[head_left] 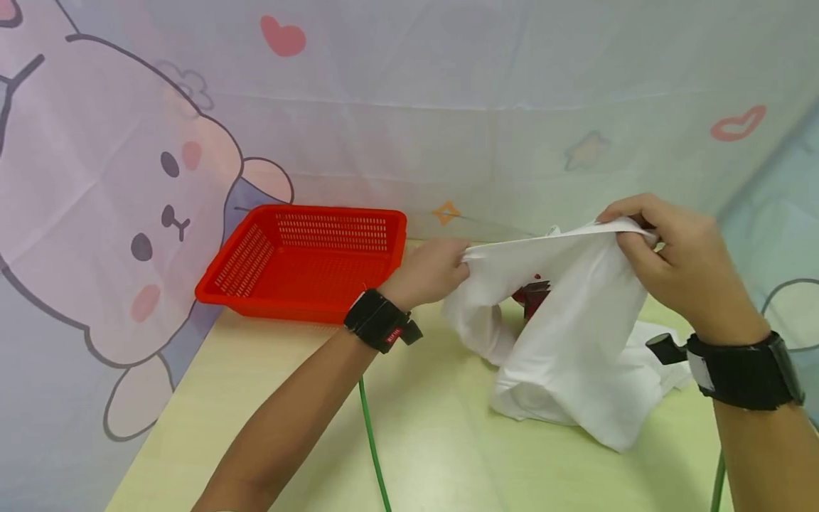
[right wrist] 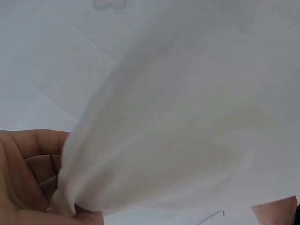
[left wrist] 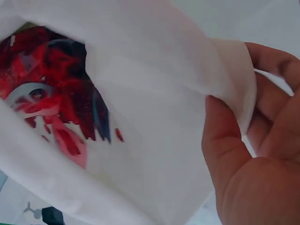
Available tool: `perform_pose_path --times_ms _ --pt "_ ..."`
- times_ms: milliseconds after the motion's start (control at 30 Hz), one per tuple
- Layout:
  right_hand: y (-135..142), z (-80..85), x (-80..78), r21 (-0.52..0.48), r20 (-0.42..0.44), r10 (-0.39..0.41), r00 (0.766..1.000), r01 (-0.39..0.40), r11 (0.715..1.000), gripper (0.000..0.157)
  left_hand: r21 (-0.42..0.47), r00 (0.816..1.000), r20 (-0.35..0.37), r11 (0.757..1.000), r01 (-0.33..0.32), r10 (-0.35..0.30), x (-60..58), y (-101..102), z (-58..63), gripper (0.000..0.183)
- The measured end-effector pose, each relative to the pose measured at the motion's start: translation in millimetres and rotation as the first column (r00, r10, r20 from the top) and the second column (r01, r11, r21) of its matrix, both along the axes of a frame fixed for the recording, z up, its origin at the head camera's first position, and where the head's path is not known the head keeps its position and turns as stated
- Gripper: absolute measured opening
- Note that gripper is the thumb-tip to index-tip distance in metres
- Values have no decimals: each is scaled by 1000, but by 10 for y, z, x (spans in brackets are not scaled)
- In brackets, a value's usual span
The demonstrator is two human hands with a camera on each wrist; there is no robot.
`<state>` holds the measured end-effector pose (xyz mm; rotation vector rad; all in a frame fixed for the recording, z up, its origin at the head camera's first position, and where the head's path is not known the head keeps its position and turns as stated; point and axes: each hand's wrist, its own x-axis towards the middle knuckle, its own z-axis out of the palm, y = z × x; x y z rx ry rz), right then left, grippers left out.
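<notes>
The relation that matters here seems to be the line of cloth stretched between two hands. What looks like a white shirt with a red print lies to the right of the red plastic basket, partly lifted and partly resting on the table. Its upper edge is drawn out between the hands, roughly in line with the basket's long side and sloping upward away from the basket. Below that edge the body hangs in folds toward the side nearer the person, so the loose bulk lies under the fingers.

The left hand is the nearer to the basket, just beside its right wall; its fingers pinch the end of the edge on the basket side, thumb on one face of the cloth and the other fingers behind. The right hand is well apart from the basket, at the far end of the edge; its fingers and thumb pinch gathered cloth. The print shows through a gap in the folds, closer to the left hand's end, while much of the shirt's outline stays hidden.
</notes>
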<state>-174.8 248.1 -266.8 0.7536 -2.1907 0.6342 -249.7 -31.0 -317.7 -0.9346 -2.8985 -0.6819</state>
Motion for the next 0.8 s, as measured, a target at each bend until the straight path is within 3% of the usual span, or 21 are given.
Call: perform_pose_path --times_ms 133,300,400,467,567,667,800 --pt "90 26 28 17 1 -92 996 91 996 27 98 991 -96 992 -79 89 -6 -111 52 11" --pt "159 28 59 53 36 -217 975 215 975 12 275 959 -133 939 -208 251 46 -193 95 13" --pt "167 31 75 73 83 -236 968 230 970 10 329 942 -139 911 -248 307 60 -207 116 16" --pt "155 39 101 86 141 -202 969 192 978 8 376 947 -106 894 -245 304 61 -202 127 17" --pt "106 59 174 76 280 -90 956 71 995 13 450 961 -62 867 -213 269 51 -190 130 18" --pt "15 73 267 40 414 45 909 -68 997 19 517 972 -46 838 -176 232 38 -191 133 16" --pt "-154 75 371 24 494 191 848 -234 972 19 610 980 -55 783 -119 192 26 -220 163 15"
